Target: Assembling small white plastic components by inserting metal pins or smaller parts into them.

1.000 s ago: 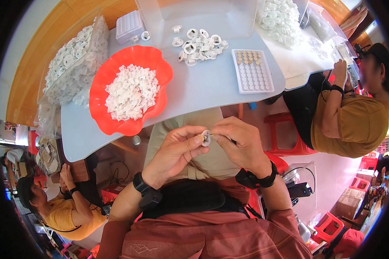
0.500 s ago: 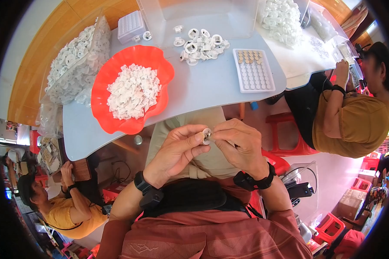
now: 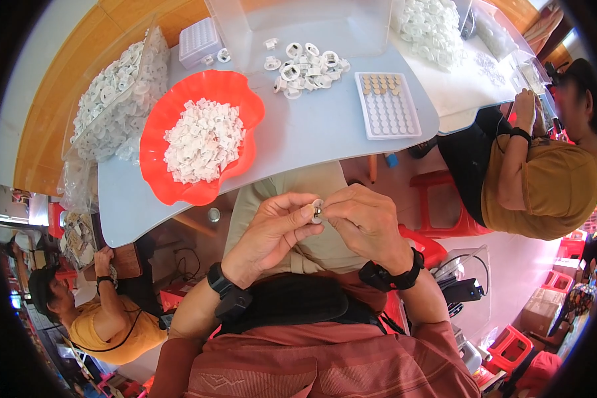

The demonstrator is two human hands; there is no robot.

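Above my lap, my left hand (image 3: 272, 229) pinches a small round white plastic part (image 3: 317, 216) between thumb and fingers. Something metallic or brassy glints in the part's middle. The fingers of my right hand (image 3: 365, 222) are closed in a pinch against its right side; whatever they grip is hidden behind the fingertips. Beyond my hands, a red scalloped bowl (image 3: 154, 142) full of small white plastic pieces (image 3: 202, 142) stands on the blue-grey table. A pile of round white parts (image 3: 308, 69) lies farther back, and a white tray (image 3: 404, 134) of small gold discs (image 3: 381, 81) sits to its right.
Clear bins of white parts (image 3: 116, 93) stand at the back left and back right. Another white tray (image 3: 199, 41) is beside the left bin. Co-workers sit at the right (image 3: 537, 179) and lower left (image 3: 116, 318). Red stools (image 3: 444, 205) stand on the floor right of me.
My right hand has shifted slightly left, its fingers still at the part. My left hand keeps its hold. The lower-left co-worker's hand has moved down a little.
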